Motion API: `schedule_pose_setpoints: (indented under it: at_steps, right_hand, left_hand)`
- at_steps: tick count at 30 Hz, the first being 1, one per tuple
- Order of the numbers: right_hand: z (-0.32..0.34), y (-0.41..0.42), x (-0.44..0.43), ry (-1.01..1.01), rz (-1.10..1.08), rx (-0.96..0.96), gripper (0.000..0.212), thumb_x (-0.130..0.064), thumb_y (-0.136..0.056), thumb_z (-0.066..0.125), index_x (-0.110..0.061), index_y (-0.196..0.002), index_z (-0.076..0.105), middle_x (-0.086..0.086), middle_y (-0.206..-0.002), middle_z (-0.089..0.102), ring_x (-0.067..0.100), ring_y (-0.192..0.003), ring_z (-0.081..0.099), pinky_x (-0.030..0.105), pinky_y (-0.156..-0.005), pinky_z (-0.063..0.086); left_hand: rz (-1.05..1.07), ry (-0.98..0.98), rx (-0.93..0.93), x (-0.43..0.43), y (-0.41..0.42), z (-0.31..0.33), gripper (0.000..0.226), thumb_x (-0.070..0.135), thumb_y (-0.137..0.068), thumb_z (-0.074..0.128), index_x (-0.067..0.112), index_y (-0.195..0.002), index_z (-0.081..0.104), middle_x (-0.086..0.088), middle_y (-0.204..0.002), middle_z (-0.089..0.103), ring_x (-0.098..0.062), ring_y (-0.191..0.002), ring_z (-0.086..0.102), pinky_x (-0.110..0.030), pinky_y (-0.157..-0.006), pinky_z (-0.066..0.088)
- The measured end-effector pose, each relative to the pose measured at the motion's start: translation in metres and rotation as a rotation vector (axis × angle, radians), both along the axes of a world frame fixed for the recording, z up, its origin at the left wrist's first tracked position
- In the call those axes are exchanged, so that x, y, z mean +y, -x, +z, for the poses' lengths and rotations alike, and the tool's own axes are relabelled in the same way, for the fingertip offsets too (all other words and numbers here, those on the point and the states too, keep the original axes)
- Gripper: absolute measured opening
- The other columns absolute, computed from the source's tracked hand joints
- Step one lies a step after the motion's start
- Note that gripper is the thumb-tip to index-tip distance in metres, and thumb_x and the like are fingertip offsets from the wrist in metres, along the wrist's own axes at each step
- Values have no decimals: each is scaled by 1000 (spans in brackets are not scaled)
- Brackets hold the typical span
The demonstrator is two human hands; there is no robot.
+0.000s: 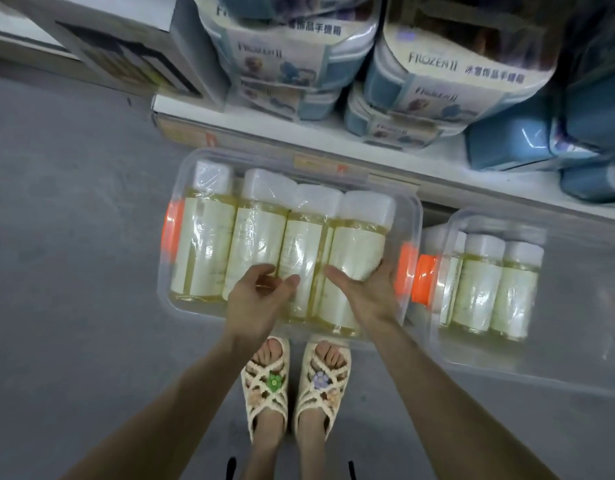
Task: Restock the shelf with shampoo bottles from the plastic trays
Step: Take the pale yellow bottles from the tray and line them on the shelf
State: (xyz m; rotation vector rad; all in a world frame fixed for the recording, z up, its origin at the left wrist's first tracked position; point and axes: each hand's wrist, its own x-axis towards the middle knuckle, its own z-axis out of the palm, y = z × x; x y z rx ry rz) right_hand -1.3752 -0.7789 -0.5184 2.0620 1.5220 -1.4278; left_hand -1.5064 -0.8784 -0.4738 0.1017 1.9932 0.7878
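Footwear: a pair of cream open-toe sandals with thick woven straps that criss-cross over the foot, and chunky soles.
Left sandal: green flower charm at the strap crossing, pale peach flower charms around it.
Right sandal: purple flower charm at the crossing, a peach one beside it.
Grips: left grip and right grip bare, like both forearms.
Bottom edge: two narrow black strips by the ankles, too small to identify.
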Motion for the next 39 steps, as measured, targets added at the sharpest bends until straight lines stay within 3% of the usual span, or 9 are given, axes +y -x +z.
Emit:
schedule_pose_setpoints:
  at_steps: [2, 5, 9, 17, 22, 25, 30, 33, 39]
  right_hand:
    - [1, 2, 5, 22, -95, 50, 121, -81, -33, 73, -19, -133, 40, -1, -125, 62, 24, -110, 62, 43, -94, 52]
    - [9, -2, 10, 48, -209, 144, 91, -54, -42, 88, -19, -119, 55, -7, -100, 69, 14, -91, 67, 32, -82, 56]
    - [22, -16, 10, 38, -300, 229, 59, -22, -64, 88, -22, -110, 51, -11, -90, 65, 2, -79, 62, 19, -64, 48]
    - [33, -39, 13, 28, -338, 223, 58, -21, -64, 88, -23, -110, 53, -11, -94, 66, 10, -87, 66, 33, -78, 54]
    - [35, -47, 16, 20, -287, 223, 52, -22, -64, 89, -28, -100, 52, -12, -91, 66, 4, -81, 65, 22, -66, 52]
    - [39, -53, 19, 29, -286, 226, 58, -22, -64, 89, -21, -110, 55, -8, -98, 68, 4, -84, 66, 18, -64, 52]
    - [54, -58, 22, 33, -295, 207, 63, -24, -62, 89, -17, -115, 57, -4, -103, 70, 12, -90, 67, 28, -74, 54]
    - [74, -61, 20, 61, -265, 195, 64, -24, -61, 90, -19, -116, 56, -3, -106, 69, 17, -95, 67, 36, -84, 56]
    - [143, -57, 14, 94, -198, 221, 63, -22, -62, 89, -21, -113, 52, -4, -104, 69, 13, -93, 66, 33, -81, 54]
  left_hand:
    - [-10, 5, 6, 1, -1, -1, 43, 29, -84, 70, 12, -121, 56, 5, -85, 62, -2, -77, 58, -1, -57, 42]
    - [-13, 4, 23, 2, -3, 0, 43, 27, -83, 72, 12, -120, 56, 4, -84, 61, -3, -76, 57, -2, -60, 43]
    - [-8, 17, 106, 6, -15, 0, 53, 30, -80, 74, 11, -125, 54, 2, -104, 61, -13, -97, 57, -20, -85, 45]
    - [-87, 150, 304, 23, -56, -19, 87, 42, -75, 76, 8, -143, 34, -6, -139, 40, -25, -129, 39, -42, -105, 38]
    - [-111, 284, 325, 40, -66, -36, 100, 45, -67, 79, 3, -142, 28, -10, -143, 34, -28, -132, 35, -42, -106, 36]
    - [-209, 328, 407, 40, -63, -37, 94, 42, -66, 82, 1, -136, 34, -12, -140, 37, -31, -130, 38, -42, -104, 37]
    - [-151, 351, 166, 43, -43, -24, 76, 46, -53, 84, 10, -113, 53, -3, -114, 59, -22, -102, 58, -40, -88, 51]
    - [-30, 279, -57, 35, -33, 0, 56, 36, -58, 86, 14, -104, 61, 1, -97, 68, -18, -89, 64, -32, -79, 54]
    - [54, 14, -550, -5, -20, 90, 56, 26, -62, 81, 11, -113, 63, -6, -102, 74, -22, -91, 72, -42, -84, 56]
